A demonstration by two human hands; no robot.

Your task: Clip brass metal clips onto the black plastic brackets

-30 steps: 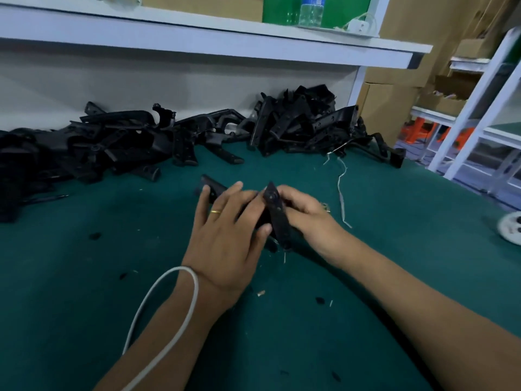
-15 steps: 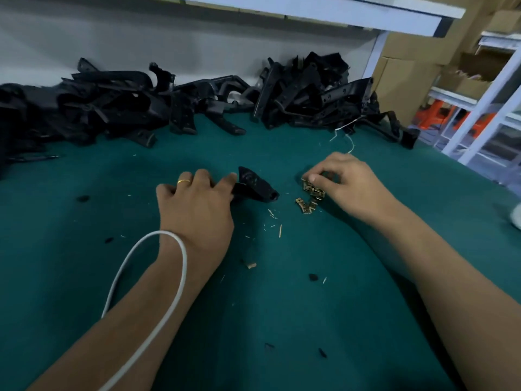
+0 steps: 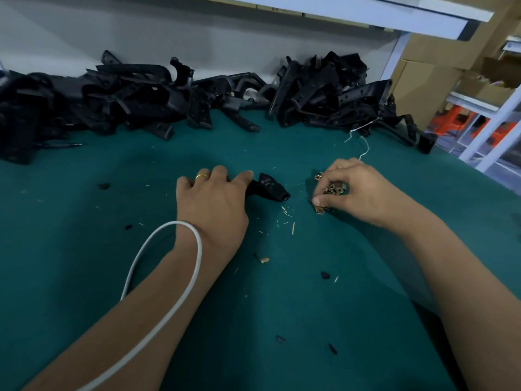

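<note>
Far left, rear: heap of black plastic brackets (image 3: pixel 118 100) along the white wall, on green bench mat (image 3: pixel 84 249)

Left forearm: white cable (image 3: pixel 158 266) looped over the wrist

Left hand (image 3: pixel 211 204): palm down on the mat, gold ring (image 3: pixel 202 176) on one finger, fingers laid forward over one end of a single black bracket (image 3: pixel 270 187); whether they curl round it cannot be told. Its free end points right, lying on the mat between the hands

Centre: pale slivers and black scraps scattered on the mat

Right hand (image 3: pixel 358 190): fingers curled, thumb and fingertips pinching among a small cluster of brass clips (image 3: pixel 334 189) on the mat, just right of the bracket

Right rear: second bracket heap (image 3: pixel 332 91), cardboard boxes (image 3: pixel 423 80), white shelf frame (image 3: pixel 496 119)
</note>
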